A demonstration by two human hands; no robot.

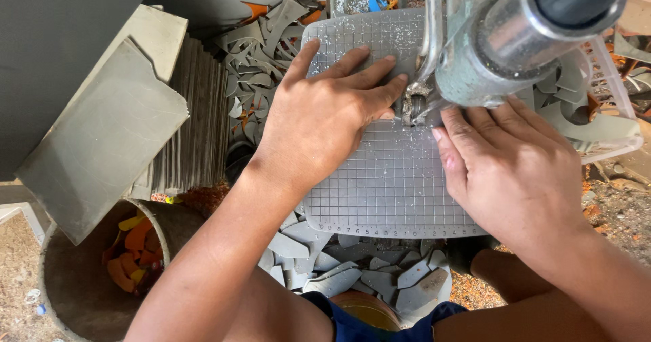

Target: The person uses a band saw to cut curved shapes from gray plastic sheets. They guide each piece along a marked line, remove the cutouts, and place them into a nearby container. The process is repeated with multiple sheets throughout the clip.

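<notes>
My left hand [325,108] lies flat, fingers spread, on a grey plastic sheet with a grid pattern [380,186], its fingertips right beside the cutter head [413,104] of a grey-green machine [495,43]. On the same sheet, to the right of the cutter, my right hand [508,159] presses down flat. Small white chips lie scattered over the sheet around the cutter. The sheet's part under the machine is hidden.
A stack of grey sheets [193,125] stands upright at the left, one loose sheet [102,138] leaning on it. Grey offcuts [352,267] pile below and behind. A bucket [54,281] holds orange scraps. A white basket [610,111] sits at right.
</notes>
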